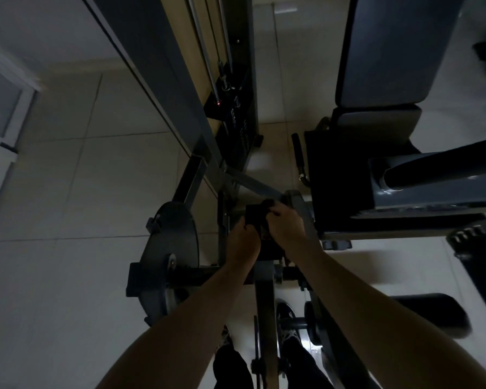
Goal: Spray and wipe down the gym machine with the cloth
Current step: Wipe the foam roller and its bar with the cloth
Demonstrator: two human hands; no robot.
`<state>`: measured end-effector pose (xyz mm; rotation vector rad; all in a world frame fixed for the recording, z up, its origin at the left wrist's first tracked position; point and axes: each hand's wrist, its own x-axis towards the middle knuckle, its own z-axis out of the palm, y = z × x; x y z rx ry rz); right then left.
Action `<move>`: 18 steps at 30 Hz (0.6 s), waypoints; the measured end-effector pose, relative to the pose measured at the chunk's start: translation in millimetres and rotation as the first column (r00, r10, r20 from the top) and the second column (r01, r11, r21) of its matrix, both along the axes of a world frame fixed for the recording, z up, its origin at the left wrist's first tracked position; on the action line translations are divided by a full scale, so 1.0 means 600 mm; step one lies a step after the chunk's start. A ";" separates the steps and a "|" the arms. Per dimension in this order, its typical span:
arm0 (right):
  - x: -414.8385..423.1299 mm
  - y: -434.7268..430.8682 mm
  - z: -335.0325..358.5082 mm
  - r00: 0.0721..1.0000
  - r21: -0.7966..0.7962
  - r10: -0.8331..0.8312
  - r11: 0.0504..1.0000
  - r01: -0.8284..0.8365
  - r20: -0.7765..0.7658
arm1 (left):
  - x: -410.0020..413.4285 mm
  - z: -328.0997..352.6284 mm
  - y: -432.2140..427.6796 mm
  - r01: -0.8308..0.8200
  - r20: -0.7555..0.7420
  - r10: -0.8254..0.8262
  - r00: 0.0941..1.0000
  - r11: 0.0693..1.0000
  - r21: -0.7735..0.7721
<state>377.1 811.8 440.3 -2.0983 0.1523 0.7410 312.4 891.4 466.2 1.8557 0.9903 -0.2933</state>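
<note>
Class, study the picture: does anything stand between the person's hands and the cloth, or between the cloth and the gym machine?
Nothing visible does. The left hand and right hand both grip the dark cloth, held right over the gym machine's frame. Dim light hides whether it touches.

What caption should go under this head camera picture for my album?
In a dim room, the left hand and right hand hold a dark cloth at the gym machine.

Bare forearms, dark trousers, dark sneakers w/ pale pattern.
</note>
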 end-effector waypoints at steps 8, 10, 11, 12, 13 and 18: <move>-0.037 -0.003 0.009 0.995 0.001 0.034 0.999 -0.034 0.094 | -0.003 -0.007 0.010 0.010 0.029 -0.008 1.000 0.997 -0.072; -0.016 -0.001 -0.005 0.999 0.055 -0.053 0.997 0.053 -0.006 | -0.004 -0.009 0.012 0.018 0.016 -0.017 1.000 0.998 -0.064; -0.004 0.001 -0.011 0.993 0.083 -0.095 0.991 0.101 -0.071 | -0.004 -0.013 0.013 0.016 0.006 -0.015 1.000 0.998 -0.063; 0.007 0.002 -0.020 0.978 0.110 -0.144 0.981 0.161 -0.148 | -0.004 -0.020 0.014 0.009 0.002 -0.009 1.000 0.998 -0.064; 0.016 0.001 -0.028 0.954 0.141 -0.191 0.964 0.227 -0.231 | -0.004 -0.022 0.014 0.003 -0.004 -0.003 1.000 0.998 -0.067; 0.035 -0.006 -0.087 0.888 0.160 -0.263 0.926 0.342 -0.378 | 0.002 -0.030 0.012 -0.053 -0.033 0.052 0.998 0.998 -0.038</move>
